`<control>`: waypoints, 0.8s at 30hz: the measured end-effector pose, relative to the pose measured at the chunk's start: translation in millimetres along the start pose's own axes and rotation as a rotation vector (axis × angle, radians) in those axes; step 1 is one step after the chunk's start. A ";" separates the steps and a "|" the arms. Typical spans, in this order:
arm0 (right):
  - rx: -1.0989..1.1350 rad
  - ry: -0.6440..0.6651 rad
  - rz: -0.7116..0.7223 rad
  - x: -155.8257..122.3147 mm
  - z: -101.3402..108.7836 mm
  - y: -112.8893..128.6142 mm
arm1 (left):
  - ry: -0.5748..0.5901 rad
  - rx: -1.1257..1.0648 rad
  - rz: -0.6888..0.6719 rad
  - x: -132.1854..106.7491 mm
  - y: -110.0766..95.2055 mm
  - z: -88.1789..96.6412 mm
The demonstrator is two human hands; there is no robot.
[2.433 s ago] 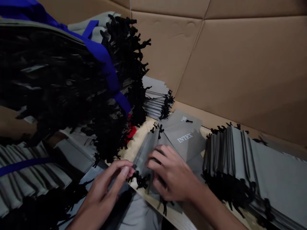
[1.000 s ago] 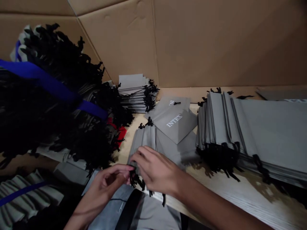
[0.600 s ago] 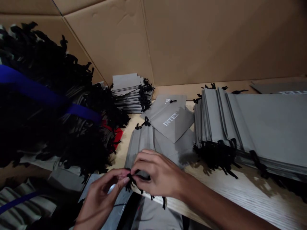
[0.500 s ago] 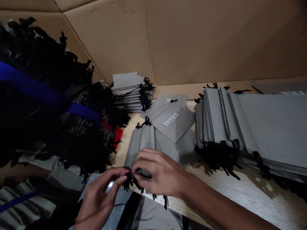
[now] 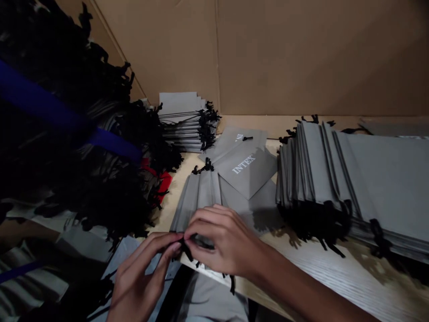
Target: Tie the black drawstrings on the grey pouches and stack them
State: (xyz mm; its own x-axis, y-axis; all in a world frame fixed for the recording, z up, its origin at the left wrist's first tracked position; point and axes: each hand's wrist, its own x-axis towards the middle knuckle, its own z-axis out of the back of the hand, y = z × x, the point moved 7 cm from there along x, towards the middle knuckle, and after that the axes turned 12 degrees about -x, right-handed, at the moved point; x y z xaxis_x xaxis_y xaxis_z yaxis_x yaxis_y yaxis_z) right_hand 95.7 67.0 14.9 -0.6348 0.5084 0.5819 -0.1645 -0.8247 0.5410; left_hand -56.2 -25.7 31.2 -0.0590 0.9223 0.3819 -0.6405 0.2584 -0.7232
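A small stack of grey drawstring pouches (image 5: 197, 197) lies on the wooden table (image 5: 321, 277), its black cords hanging over the near edge. My left hand (image 5: 144, 277) pinches a black cord (image 5: 186, 251) at that near end with thumb and forefinger. My right hand (image 5: 223, 241) rests curled over the same end of the stack, its fingertips closed on the cords beside the left fingers. A loose grey pouch printed INTEX (image 5: 246, 170) lies flat just behind the stack.
A tall bundle of pouches with black cords and a blue strap (image 5: 67, 125) fills the left. A thick grey stack (image 5: 351, 174) lies at the right, a smaller one (image 5: 184, 120) at the back. Cardboard walls (image 5: 284, 53) close the far side.
The view has swung right and tipped down. Both hands have stayed at the near end of the small stack, fingers working among the black cords; the left fingertips now meet the right ones.
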 end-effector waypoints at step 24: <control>0.117 0.023 -0.107 -0.1 -1.3 -2.7 | -0.342 -0.362 -0.022 -21.8 27.2 -13.4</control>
State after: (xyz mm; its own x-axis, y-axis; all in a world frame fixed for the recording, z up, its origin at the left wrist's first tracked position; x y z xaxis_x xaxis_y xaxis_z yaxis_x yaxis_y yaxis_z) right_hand 95.2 68.8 12.6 -0.6360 0.5846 0.5038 -0.1437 -0.7311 0.6670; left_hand -62.0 -34.9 -4.5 -0.3356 0.7840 0.5222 -0.3410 0.4157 -0.8432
